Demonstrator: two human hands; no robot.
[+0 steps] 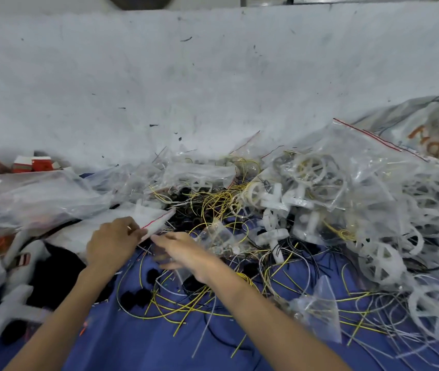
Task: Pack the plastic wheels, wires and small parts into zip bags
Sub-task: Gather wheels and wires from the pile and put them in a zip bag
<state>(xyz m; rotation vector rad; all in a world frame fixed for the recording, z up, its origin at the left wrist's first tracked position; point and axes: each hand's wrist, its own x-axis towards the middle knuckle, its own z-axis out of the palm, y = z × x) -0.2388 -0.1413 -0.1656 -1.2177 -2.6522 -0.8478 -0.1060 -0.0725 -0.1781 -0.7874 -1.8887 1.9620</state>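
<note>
Clear plastic sheeting (38, 199) lies crumpled at the far left, with red-and-white boxes (33, 164) behind it. Next comes the left hand (111, 243), fingers curled, pinching the near end of a zip bag (156, 223) by its red-striped mouth. The bag's long axis runs from that pinch up and to the right, its far corner pointing at a heap of black small parts (186, 218).

Just right of the pinch is the right hand (186, 254), its fingertips (156, 238) almost touching the bag's lower edge. It is blurred, but its fingers look stretched out flat and appear to hold nothing. This hand is the nearer one to the loose goods, so filling probably falls to it while the left hand steadies the bag. The mouth seems to lie flat, and whether it is already parted cannot be told.

Yellow wires (213, 202) tangle beyond and to the right of the right hand, spilling toward the viewer over the blue cloth (132, 344). Farther right, well apart from both hands, white plastic wheels (384, 261) pile up, some already inside bags, some loose.
</note>
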